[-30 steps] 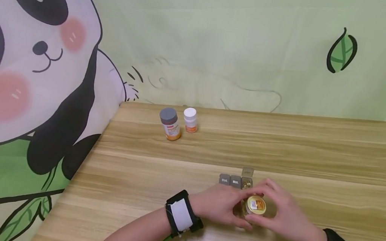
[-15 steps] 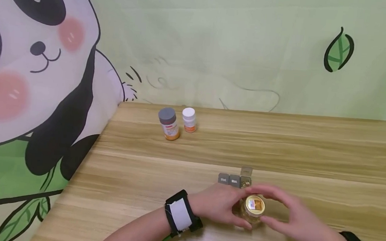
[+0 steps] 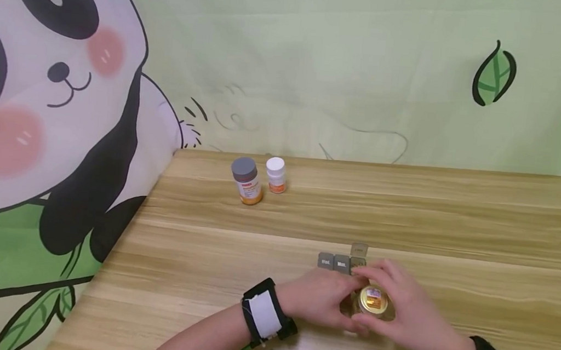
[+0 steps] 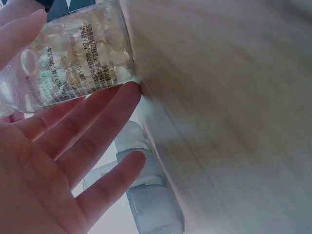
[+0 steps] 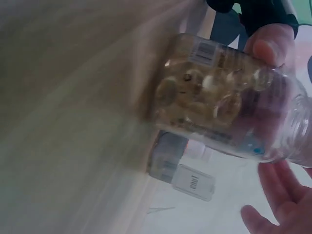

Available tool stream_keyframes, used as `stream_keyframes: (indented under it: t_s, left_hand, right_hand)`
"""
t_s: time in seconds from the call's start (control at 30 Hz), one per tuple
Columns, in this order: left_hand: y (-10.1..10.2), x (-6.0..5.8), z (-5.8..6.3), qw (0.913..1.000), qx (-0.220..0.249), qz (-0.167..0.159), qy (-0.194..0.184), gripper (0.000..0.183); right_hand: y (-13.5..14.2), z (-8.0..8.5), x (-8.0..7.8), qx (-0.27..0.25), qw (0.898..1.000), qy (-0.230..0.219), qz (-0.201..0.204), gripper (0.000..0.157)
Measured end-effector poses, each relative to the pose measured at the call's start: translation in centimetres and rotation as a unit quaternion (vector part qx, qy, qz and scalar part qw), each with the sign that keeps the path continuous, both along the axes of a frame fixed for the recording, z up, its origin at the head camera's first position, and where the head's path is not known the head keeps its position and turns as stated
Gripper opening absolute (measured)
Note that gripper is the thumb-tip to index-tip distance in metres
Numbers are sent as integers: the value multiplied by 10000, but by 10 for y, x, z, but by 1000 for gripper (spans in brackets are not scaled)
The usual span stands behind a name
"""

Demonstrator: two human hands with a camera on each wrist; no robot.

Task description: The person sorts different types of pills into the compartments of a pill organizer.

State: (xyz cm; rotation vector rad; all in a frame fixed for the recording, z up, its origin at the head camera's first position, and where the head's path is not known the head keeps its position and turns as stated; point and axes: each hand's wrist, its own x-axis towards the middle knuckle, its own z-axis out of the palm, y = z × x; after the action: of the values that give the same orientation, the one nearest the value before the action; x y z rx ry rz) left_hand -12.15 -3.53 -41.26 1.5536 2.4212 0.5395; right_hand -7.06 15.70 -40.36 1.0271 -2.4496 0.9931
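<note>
A clear jar (image 4: 73, 58) of round softgel capsules, with printed text on its side, stands on the table between both hands. My left hand (image 3: 317, 299) holds its body, fingers on the far side and thumb on the near side. The jar's gold lid (image 3: 373, 300) carries an orange and white sticker. Around this lid curve the thumb and fingers of my right hand (image 3: 418, 315). Just beyond the hands lies a grey pill organizer (image 3: 341, 263) with day names on its lids. Its rightmost visible lid (image 3: 359, 250) is flipped up; my right fingers partly hide that compartment.
Farther back on the wooden table (image 3: 455, 216) stand a brown bottle (image 3: 247, 180) with a grey cap and a smaller white bottle (image 3: 276, 175) with an orange band. A green cloth backdrop (image 3: 289, 60) with a panda print rises behind the table.
Half a second ago my right hand had spread away from the lid; now its fingers have closed around it again. The lid's sticker has turned. My left hand keeps its hold on the jar.
</note>
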Motion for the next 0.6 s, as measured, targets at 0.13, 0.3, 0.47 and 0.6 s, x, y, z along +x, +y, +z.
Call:
stream_keyframes:
  t_s: [0.13,0.3,0.47,0.6]
  left_hand:
    - [0,0,0,10000,31,-7,45,50]
    - [1,1,0,9999,-54,58,112,57]
    - [1,2,2,9998,-136,127,120,62]
    - [1,3,2,9999,-60,82,20,72]
  right_hand:
    - [2,9,4,-260,9971,-584,415,68]
    - [16,20,10,-398,9893,-1182,754,69]
    - [21,18,9,-397,9930,-670,886,69]
    - [21,15,7,-397,9930,-596,940,64]
